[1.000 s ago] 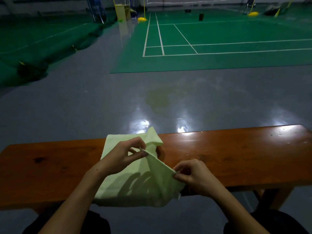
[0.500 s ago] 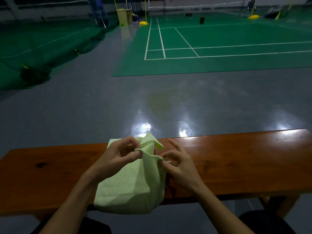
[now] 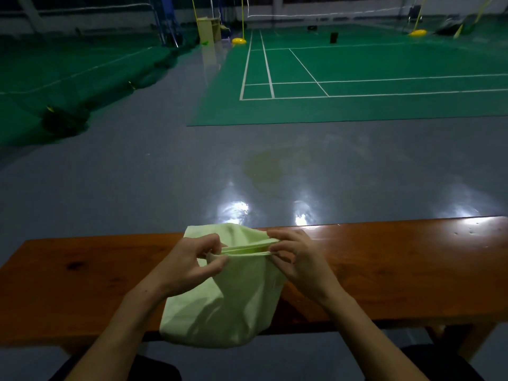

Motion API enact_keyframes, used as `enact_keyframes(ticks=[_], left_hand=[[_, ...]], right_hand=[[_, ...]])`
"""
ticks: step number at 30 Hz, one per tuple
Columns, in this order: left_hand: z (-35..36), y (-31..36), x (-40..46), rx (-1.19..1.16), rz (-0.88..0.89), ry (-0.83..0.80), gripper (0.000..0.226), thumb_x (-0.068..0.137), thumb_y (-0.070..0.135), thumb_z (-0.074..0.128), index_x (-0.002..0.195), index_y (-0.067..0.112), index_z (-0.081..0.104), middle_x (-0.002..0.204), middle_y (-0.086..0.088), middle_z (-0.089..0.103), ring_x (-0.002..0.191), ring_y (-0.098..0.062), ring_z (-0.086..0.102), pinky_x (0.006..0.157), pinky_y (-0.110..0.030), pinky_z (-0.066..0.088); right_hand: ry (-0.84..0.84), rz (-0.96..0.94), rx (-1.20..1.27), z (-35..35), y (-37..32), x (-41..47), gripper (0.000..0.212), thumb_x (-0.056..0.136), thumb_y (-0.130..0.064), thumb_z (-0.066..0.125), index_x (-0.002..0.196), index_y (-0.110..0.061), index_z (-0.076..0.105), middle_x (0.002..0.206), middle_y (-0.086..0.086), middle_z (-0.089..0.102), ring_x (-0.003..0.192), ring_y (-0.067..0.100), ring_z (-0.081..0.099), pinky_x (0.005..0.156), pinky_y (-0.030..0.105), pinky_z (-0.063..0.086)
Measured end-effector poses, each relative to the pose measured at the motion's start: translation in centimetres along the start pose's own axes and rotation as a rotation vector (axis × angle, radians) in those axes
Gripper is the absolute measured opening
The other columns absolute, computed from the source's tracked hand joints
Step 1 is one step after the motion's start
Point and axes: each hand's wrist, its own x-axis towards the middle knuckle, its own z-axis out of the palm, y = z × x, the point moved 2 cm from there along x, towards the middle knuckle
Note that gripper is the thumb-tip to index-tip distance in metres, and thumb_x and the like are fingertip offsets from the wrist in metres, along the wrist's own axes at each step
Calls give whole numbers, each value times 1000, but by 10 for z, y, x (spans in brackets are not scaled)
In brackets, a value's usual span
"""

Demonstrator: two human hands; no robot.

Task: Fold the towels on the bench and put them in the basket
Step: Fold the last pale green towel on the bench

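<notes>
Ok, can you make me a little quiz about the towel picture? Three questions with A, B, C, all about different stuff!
1. Where is the towel?
A. in a basket
B. on the floor
C. on the bench, hanging over its near edge

2. What colour is the towel?
A. pale green
B. red
C. black

3. What are the hands doing?
A. lying flat
B. pinching the towel's top edge
C. waving

Answers: 1 C, the cloth drapes past the wooden edge. 2 A, it looks light green. 3 B, the left hand and the right hand each have a grip on one end of the edge.
</notes>
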Motion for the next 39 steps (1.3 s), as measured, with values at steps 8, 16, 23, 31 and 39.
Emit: enact_keyframes(ticks=[8, 16, 23, 31, 39], left_hand=[[-2, 3, 2, 173, 171, 196, 37, 90, 59, 69, 81, 26, 55, 84, 13, 68, 81, -10, 67, 71, -34, 58], [-7, 31, 11, -288, -2, 351, 33, 89, 32, 83, 90, 14, 56, 73, -17, 61, 65, -37, 61, 54, -43, 52], [-20, 84, 11, -581, -46, 455, 27, 91, 6, 73, 109, 6, 52, 85, -21, 64, 74, -18, 64, 62, -28, 57], [-41, 122, 6, -919, -107, 487, 38, 87, 11, 72, 124, 8, 69, 112, -9, 78, 106, -26, 74, 86, -39, 64], [-53, 141, -15, -582, -56, 391, 22, 94, 21, 67, 110, 6, 68, 95, -12, 78, 87, -27, 76, 64, -41, 65]], right_hand=[[-105, -151, -325, -13, -15, 1, 16, 99, -30, 63, 101, -22, 77, 102, -3, 75, 92, 19, 62, 67, 35, 57], [16, -31, -243, -42, -42, 14, 37, 92, -32, 68, 126, -20, 65, 94, -3, 71, 89, 18, 60, 67, 35, 57], [97, 138, 103, -68, -50, 23, 26, 92, -54, 57, 81, -30, 59, 83, -9, 63, 89, 15, 59, 69, 38, 48], [234, 143, 623, -109, -105, 28, 17, 97, -23, 68, 98, -6, 65, 84, 13, 72, 75, 22, 70, 59, 38, 58], [206, 217, 600, -134, -128, 13, 24, 93, -23, 71, 103, -2, 68, 88, 12, 77, 76, 29, 76, 61, 47, 64]])
